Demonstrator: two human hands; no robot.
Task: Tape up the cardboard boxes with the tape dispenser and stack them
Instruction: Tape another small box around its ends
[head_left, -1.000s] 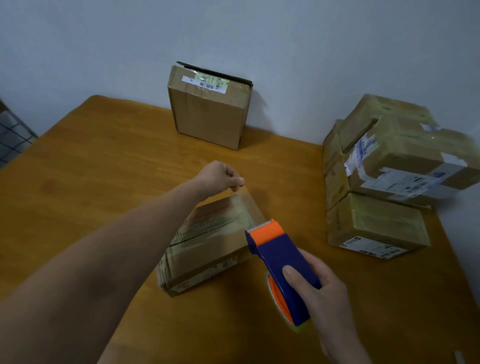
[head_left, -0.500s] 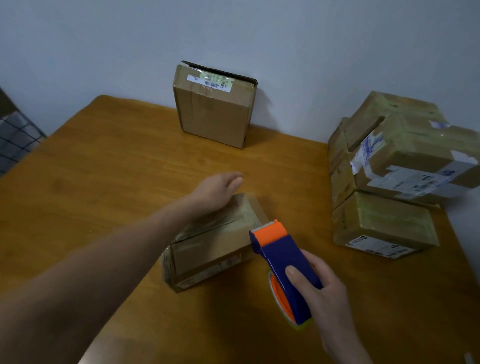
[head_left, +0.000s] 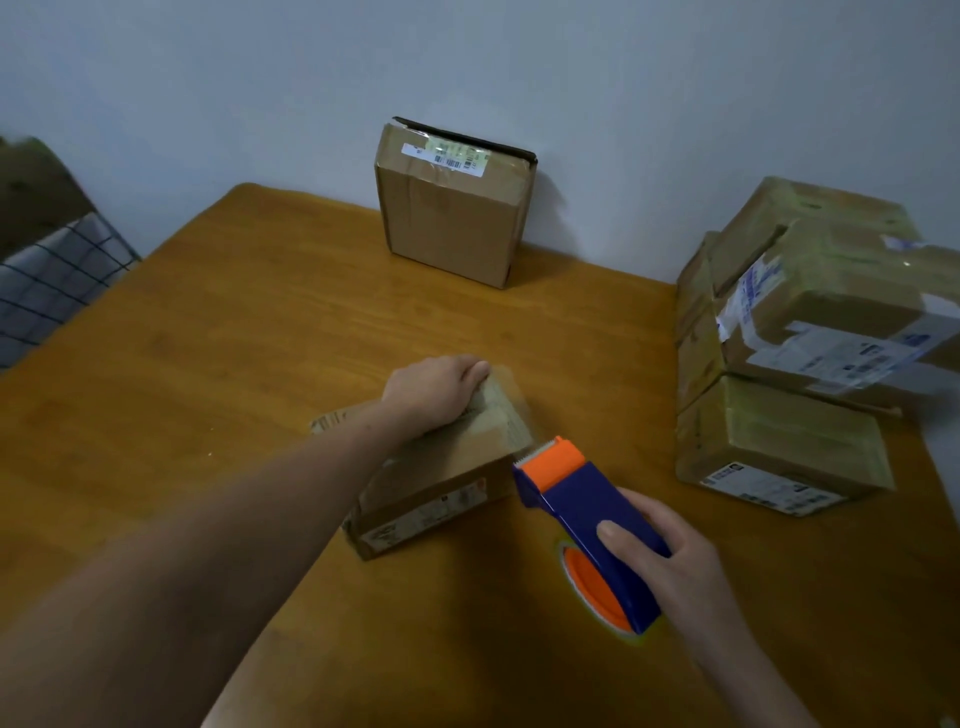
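A small flat cardboard box (head_left: 447, 480) lies in the middle of the wooden table (head_left: 208, 364). My left hand (head_left: 434, 392) rests on the box's far end, its fingers curled down over the far edge. My right hand (head_left: 675, 566) grips a blue and orange tape dispenser (head_left: 582, 501). The dispenser's orange head sits at the box's right end, level with the top edge. A stack of taped boxes (head_left: 779, 441) stands at the right. One more box (head_left: 452, 223) stands upright against the wall.
A dark checked cloth over a chair or frame (head_left: 52, 280) is past the table's left edge. The wall runs along the table's far side. Bare wood shows left of the small box and between it and the upright box.
My left hand first pinched the tape end above the box's far end, then dropped flat onto the box. Its fingers now curl over the far edge. The dispenser has kept to the box's right end.
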